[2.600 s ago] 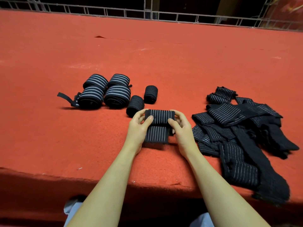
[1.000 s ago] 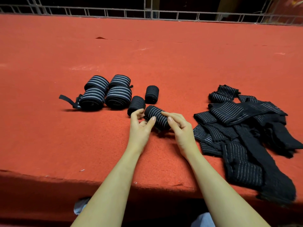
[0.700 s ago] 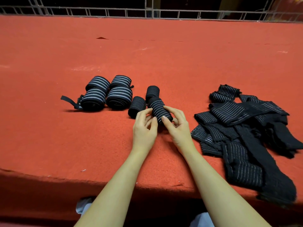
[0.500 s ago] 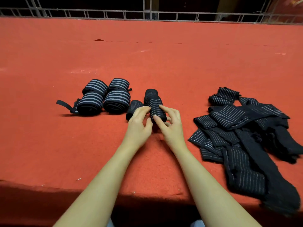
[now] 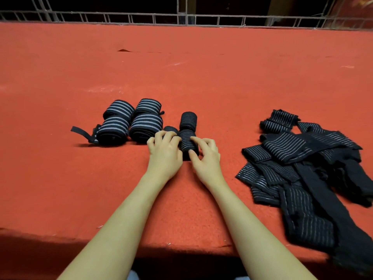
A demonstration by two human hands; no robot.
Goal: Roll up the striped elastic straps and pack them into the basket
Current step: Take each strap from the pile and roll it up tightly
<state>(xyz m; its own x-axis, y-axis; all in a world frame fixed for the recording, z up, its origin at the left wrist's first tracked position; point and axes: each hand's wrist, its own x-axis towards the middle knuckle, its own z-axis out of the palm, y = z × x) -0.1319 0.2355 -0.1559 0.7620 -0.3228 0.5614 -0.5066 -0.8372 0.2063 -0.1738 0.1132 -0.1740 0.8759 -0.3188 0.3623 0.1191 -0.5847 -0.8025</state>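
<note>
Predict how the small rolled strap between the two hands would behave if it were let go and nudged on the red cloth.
The rolled strap is a cylinder lying on its side, so it would probably roll. It is wound elastic fabric with no visible fastening, so it may spring loose. It looks soft and light; the left hand and right hand pinch it with fingertips only.

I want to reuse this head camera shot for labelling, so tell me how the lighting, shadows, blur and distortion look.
Head view: dim, warm light; the red felt table is evenly lit, its front edge falling into deep shadow. The rolled striped straps cast short shadows leftward. The far metal railing bows from wide-angle distortion. The loose pile of black striped straps blurs toward the lower right corner.
</note>
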